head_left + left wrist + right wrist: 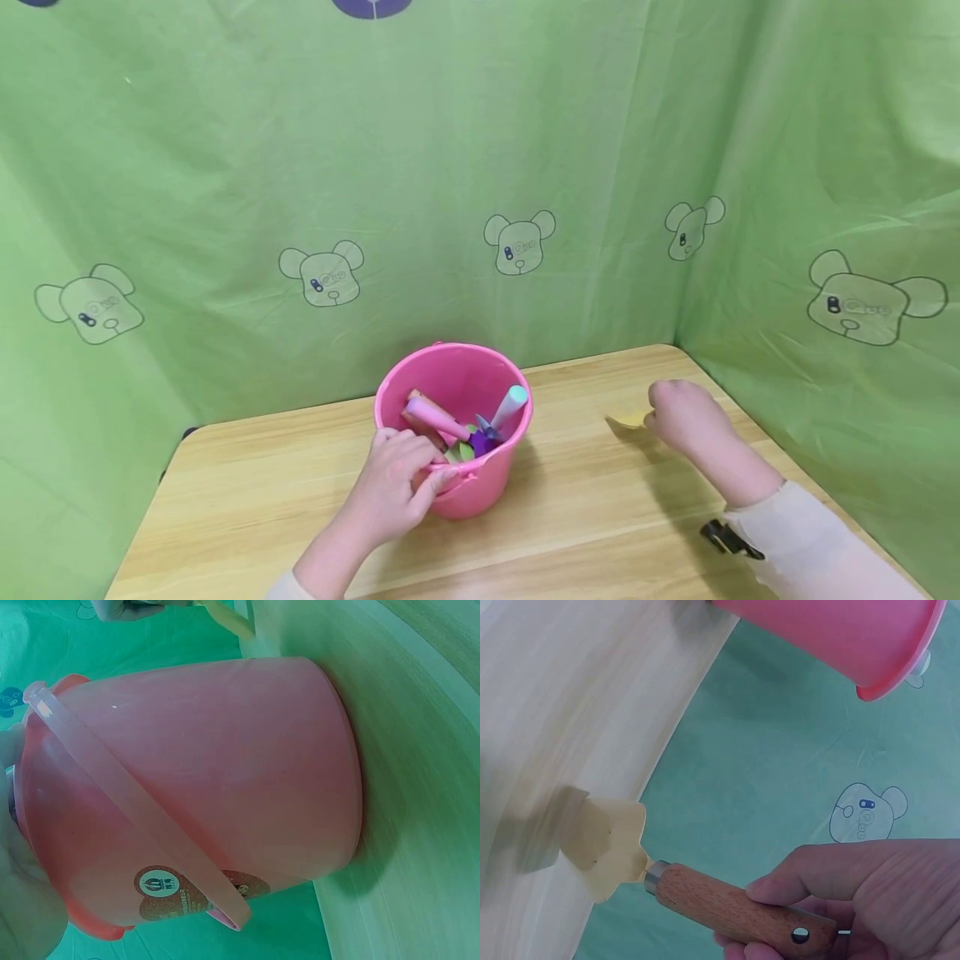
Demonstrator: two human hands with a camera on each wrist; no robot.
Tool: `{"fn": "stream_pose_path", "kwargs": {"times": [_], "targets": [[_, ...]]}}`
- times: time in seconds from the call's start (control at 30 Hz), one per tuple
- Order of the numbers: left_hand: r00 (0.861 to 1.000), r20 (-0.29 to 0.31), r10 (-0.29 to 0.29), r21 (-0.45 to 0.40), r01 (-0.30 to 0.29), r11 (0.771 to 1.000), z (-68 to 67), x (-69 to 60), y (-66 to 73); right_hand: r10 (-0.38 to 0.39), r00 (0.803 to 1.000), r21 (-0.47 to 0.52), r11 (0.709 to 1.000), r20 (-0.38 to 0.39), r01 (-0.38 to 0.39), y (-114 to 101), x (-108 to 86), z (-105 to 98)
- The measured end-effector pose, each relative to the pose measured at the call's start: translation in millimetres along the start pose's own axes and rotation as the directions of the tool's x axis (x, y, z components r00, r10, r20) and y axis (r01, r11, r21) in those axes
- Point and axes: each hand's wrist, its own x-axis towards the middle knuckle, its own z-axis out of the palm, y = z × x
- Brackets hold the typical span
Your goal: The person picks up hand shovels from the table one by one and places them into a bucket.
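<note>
My left hand (393, 483) grips the near rim of a pink bucket (480, 493), thumb outside and fingers over the edge. The bucket stands upright on the table, and its handle (142, 802) hangs down the side in the left wrist view. Inside lie several toy tools, among them a pink-purple handle (435, 415) and a mint handle (510, 404); their lower parts are hidden. To the right, my right hand (686, 417) holds a small hand trowel (604, 844) by its wooden handle (727, 904). Its yellow blade points left, close to the tabletop.
A pale wood-grain table (270, 492) carries the bucket near its back edge. Green curtains (420, 125) printed with bear heads enclose the back and both sides. A black strap clip (731, 540) sits by my right sleeve.
</note>
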Motion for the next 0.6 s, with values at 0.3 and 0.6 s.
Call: {"fn": "stream_pose_path", "kwargs": {"times": [0.3, 0.6], "targets": [[1.000, -0.009, 0.013, 0.005, -0.013, 1.000, 2.2, -1.7, -2.7, -0.007, 1.000, -0.005, 1.000, 0.009, 0.007, -3.7, 1.6, -5.1], [1.000, -0.005, 0.010, 0.009, -0.010, 1.000, 1.4, -1.2, -2.1, -0.013, 1.000, 0.018, 1.000, 0.014, 0.013, -10.2, 6.2, -14.5]]}}
